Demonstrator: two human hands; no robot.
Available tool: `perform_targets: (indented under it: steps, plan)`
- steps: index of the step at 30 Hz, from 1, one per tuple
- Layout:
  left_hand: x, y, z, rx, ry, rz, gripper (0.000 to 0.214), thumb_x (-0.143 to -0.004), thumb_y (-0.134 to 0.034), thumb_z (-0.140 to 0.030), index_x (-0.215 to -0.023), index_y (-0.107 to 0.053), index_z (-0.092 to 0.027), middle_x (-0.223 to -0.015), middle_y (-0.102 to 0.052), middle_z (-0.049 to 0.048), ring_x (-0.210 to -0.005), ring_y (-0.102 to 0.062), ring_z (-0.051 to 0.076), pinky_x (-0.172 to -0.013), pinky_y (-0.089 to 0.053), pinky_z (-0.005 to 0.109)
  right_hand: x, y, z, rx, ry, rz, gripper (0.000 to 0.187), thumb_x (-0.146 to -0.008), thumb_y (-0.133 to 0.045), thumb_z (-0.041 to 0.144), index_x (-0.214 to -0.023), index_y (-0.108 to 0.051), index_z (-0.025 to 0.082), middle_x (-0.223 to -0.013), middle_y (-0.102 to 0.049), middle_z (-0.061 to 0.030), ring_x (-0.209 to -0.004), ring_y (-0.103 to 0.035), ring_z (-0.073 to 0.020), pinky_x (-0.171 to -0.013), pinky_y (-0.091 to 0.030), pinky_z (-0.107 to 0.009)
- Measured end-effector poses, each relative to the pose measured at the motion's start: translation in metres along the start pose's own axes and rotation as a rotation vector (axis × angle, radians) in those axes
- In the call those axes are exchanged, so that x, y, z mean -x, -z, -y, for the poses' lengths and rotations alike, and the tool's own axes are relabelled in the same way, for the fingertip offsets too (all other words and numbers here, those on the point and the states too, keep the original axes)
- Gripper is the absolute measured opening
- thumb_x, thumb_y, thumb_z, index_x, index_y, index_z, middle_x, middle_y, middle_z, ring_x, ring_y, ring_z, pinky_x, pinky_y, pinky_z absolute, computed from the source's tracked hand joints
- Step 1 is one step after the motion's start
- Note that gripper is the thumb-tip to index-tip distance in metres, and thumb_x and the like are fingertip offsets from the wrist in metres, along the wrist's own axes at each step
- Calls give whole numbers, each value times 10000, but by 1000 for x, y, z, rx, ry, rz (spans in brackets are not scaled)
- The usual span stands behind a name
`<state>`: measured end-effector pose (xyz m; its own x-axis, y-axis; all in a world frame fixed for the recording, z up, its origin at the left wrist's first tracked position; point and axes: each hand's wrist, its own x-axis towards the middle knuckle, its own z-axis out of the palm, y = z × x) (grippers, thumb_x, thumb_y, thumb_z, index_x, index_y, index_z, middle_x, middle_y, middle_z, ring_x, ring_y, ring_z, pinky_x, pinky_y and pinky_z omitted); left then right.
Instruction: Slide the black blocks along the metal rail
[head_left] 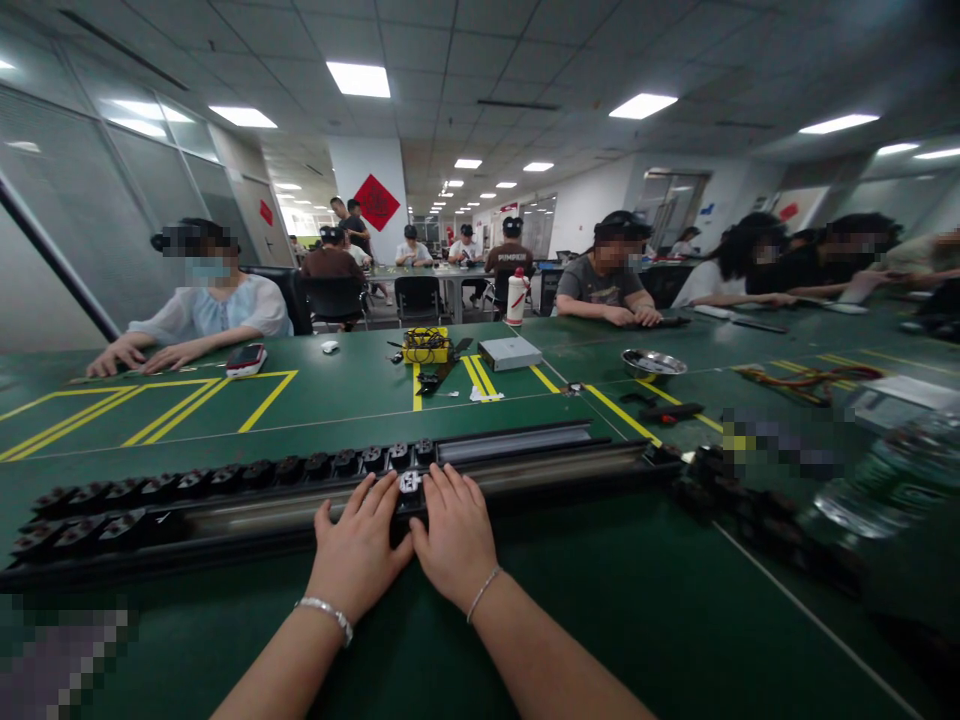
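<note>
A long black metal rail [555,466] lies across the green table in front of me. My left hand [360,550] and my right hand [456,535] meet over it, fingers bent forward and thumbs close together. Between their fingertips is a black socket module [409,483] with a pale face, gripped from both sides at the rail; whether it is fully seated is hidden. Further left, socket modules [120,528] sit in the near rail's end. Behind it runs a second rail [517,440], its left part filled with a row of black socket modules [255,472].
Loose black modules [772,520] and a plastic bottle [892,475] are at the right. Beyond the rails are a metal bowl [654,364], a grey box [510,352], a yellow box with cables [426,346] and a white bottle [517,298]. Other people sit across the table.
</note>
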<state>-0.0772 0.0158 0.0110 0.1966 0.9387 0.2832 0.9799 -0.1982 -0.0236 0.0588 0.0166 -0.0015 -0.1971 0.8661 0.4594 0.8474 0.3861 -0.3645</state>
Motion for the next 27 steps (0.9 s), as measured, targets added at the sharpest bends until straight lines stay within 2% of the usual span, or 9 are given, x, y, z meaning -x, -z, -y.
perform_targets:
  steps: [11, 14, 16, 22, 27]
  plan:
    - [1, -11, 1, -7, -44, -60, 525, -804, -336, -362, -1289, -399, -169, -1390, -395, 120, -1280, -339, 257, -1027, -139, 590, 0, 0, -1, -15, 8, -3, 509, -828, -455, 360, -1290, -442, 146, -1389, -390, -66, -1307, -252, -202, -1082, -133, -361]
    - [1, -10, 0, -9, -39, -63, 524, -804, -340, -359, -1290, -399, -171, -1392, -392, 122, -1284, -334, 253, -1036, -126, 583, -1, 2, -5, 31, -20, -17, 525, -812, -477, 408, -1275, -459, 162, -1391, -385, -73, -1319, -221, -229, -1092, -66, -415]
    - [1, -9, 0, -12, -39, -54, 534, -792, -360, -358, -1291, -398, -172, -1395, -388, 119, -1291, -323, 259, -1037, -125, 585, -1, 5, -8, 64, -66, -29, 600, -782, -502, 482, -1280, -452, 151, -1390, -381, -97, -1318, -213, -268, -1086, -38, -460]
    - [0, -11, 0, -3, -38, -53, 578, -766, -384, -364, -1310, -372, -168, -1405, -374, 103, -1295, -311, 277, -1026, -118, 619, -1, 11, -14, 117, -72, 35, 645, -771, -508, 488, -1312, -412, 150, -1401, -361, -103, -1307, -230, -284, -1058, -162, -430]
    - [1, -12, 0, 12, -42, -64, 585, -764, -383, -358, -1317, -366, -166, -1414, -359, 100, -1300, -300, 266, -1039, -94, 605, 3, 21, -32, 176, 64, 104, 612, -775, -522, 410, -1323, -393, 172, -1414, -345, -88, -1303, -252, -250, -1033, -220, -392]
